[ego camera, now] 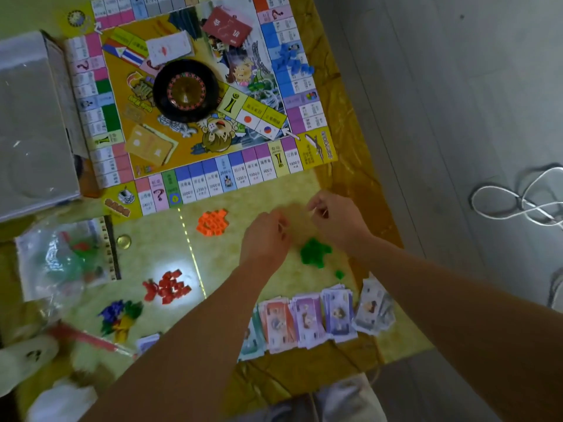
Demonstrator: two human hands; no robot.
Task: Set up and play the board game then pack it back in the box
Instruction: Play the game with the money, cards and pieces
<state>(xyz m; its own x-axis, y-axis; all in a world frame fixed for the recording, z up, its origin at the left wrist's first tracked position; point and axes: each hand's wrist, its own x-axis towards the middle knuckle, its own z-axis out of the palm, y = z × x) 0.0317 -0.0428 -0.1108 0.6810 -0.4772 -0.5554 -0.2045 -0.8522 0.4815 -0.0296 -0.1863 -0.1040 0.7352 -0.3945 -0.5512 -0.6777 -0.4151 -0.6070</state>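
Note:
The game board [213,184] lies open at the far side of the table, with a black roulette wheel [185,91] in its middle. On it sit a red card stack [227,25], a white card stack [169,47] and a pile of blue pieces [291,63]. My left hand [268,236] and right hand [335,220] hover close together just in front of the board. Their fingers are curled and pinch what looks like a small clear bag, barely visible. A heap of green pieces [315,251] lies right beneath them.
Orange pieces [212,222], red pieces [167,287] and mixed coloured pieces [120,315] lie to the left. Fanned banknotes [320,315] line the near edge. The game box [33,117] and a plastic bag [61,260] are at far left. A white cable [518,202] is on the floor.

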